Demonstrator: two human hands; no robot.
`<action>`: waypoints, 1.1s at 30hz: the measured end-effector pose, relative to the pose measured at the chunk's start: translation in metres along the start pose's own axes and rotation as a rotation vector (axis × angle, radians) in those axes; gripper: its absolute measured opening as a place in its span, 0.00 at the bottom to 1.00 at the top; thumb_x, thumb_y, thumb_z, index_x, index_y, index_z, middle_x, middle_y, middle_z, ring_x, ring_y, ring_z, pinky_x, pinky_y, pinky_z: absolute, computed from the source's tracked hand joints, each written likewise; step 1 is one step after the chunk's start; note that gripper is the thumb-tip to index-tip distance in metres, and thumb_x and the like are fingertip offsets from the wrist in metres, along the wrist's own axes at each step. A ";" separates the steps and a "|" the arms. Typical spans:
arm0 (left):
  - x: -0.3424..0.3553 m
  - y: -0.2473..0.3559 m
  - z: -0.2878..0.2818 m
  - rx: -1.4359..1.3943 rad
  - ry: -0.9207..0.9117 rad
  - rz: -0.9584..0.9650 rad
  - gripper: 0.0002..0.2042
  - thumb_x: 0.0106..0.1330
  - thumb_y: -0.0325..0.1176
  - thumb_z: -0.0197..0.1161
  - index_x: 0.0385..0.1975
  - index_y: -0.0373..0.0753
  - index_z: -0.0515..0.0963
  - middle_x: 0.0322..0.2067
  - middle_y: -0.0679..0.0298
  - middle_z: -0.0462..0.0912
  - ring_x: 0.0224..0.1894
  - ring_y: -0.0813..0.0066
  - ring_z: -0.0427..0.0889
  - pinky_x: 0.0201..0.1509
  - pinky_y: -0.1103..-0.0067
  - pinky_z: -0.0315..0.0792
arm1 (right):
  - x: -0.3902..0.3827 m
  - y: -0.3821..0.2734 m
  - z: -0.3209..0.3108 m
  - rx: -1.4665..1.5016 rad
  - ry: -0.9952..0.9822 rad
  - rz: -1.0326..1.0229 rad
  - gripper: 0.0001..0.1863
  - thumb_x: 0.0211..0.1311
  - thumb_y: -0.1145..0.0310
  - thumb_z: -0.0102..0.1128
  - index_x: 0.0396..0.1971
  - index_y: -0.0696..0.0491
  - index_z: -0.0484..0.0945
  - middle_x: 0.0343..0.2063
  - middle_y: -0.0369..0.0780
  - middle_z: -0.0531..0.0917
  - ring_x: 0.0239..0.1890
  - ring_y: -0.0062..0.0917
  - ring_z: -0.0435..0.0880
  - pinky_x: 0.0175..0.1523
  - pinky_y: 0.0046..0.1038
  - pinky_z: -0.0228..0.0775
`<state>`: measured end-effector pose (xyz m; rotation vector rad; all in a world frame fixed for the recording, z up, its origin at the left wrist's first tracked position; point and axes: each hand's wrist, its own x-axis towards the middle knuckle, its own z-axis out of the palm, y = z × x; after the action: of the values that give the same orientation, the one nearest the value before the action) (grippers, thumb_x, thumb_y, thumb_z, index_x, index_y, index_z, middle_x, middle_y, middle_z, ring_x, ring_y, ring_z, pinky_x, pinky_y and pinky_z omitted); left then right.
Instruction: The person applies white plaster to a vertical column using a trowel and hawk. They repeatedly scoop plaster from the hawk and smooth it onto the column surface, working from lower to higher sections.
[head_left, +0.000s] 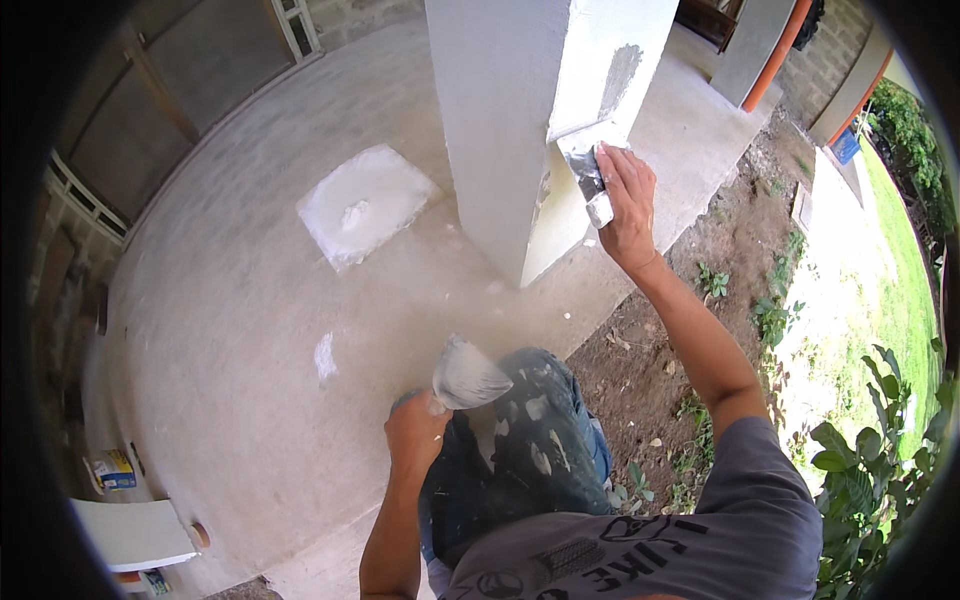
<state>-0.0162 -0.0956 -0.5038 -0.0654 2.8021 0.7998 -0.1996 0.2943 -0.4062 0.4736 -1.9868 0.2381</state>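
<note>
Grey shirt (750,500) nearest, right hand (630,200) points scraper (579,165) lengthwise forward against pillar (500,120).

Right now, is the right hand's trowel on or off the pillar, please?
On: the trowel has its blade edge against the pillar.

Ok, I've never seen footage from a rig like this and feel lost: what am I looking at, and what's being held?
There's no machine: a person works barehanded. The single picture comes from a wide fisheye camera on their head, looking down, so straight edges bend. The left hand holds a trowel with a smeared blade. The right hand holds a flat scraper against a column. On the floor lies a squarish white patch, perhaps a sheet, with a small lump on it.
</note>
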 end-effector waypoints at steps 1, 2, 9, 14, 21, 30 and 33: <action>0.001 0.000 -0.001 0.053 -0.027 -0.025 0.14 0.65 0.40 0.77 0.45 0.41 0.89 0.39 0.46 0.91 0.46 0.39 0.89 0.50 0.57 0.80 | 0.013 0.005 -0.006 0.010 0.038 0.004 0.38 0.59 0.78 0.73 0.73 0.58 0.76 0.70 0.45 0.81 0.72 0.41 0.77 0.75 0.45 0.63; 0.002 0.001 -0.003 0.021 0.000 0.014 0.14 0.65 0.39 0.77 0.45 0.40 0.88 0.39 0.46 0.91 0.46 0.39 0.89 0.50 0.56 0.80 | 0.031 0.012 -0.011 -0.015 0.103 -0.029 0.39 0.59 0.79 0.73 0.73 0.57 0.76 0.69 0.44 0.82 0.71 0.42 0.77 0.75 0.45 0.63; 0.013 0.026 -0.011 -0.090 -0.031 0.069 0.13 0.64 0.36 0.78 0.43 0.37 0.87 0.39 0.46 0.91 0.45 0.38 0.88 0.49 0.56 0.80 | 0.074 0.025 0.016 -0.077 0.148 -0.081 0.41 0.53 0.83 0.70 0.73 0.57 0.77 0.71 0.43 0.79 0.71 0.42 0.76 0.72 0.46 0.63; 0.005 0.003 0.005 -0.034 -0.020 0.039 0.14 0.64 0.38 0.78 0.45 0.39 0.88 0.39 0.46 0.91 0.46 0.38 0.88 0.49 0.56 0.80 | -0.067 -0.010 0.068 0.052 0.012 0.005 0.43 0.51 0.84 0.67 0.74 0.61 0.75 0.73 0.47 0.76 0.71 0.44 0.75 0.72 0.51 0.62; 0.040 0.014 0.027 -0.031 -0.058 0.036 0.16 0.64 0.41 0.77 0.44 0.39 0.87 0.38 0.45 0.91 0.46 0.36 0.88 0.49 0.55 0.80 | -0.185 -0.046 0.073 0.091 -0.293 0.206 0.33 0.65 0.76 0.64 0.72 0.58 0.78 0.72 0.45 0.79 0.73 0.45 0.75 0.75 0.52 0.62; 0.076 0.088 0.004 -0.025 0.023 0.295 0.14 0.66 0.41 0.76 0.43 0.39 0.85 0.35 0.46 0.90 0.44 0.37 0.88 0.49 0.54 0.81 | -0.115 -0.086 -0.080 0.599 -0.574 0.185 0.32 0.67 0.74 0.71 0.72 0.55 0.79 0.71 0.45 0.81 0.74 0.47 0.76 0.80 0.58 0.60; 0.077 0.098 -0.011 0.027 0.029 0.313 0.13 0.67 0.40 0.75 0.42 0.39 0.84 0.34 0.47 0.90 0.43 0.38 0.88 0.49 0.55 0.80 | -0.115 -0.083 -0.086 0.503 -0.683 0.041 0.35 0.65 0.74 0.73 0.74 0.50 0.79 0.72 0.42 0.81 0.75 0.47 0.75 0.81 0.61 0.58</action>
<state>-0.1034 -0.0162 -0.4616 0.3776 2.8892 0.8299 -0.0491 0.2766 -0.4739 0.9272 -2.6050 0.6830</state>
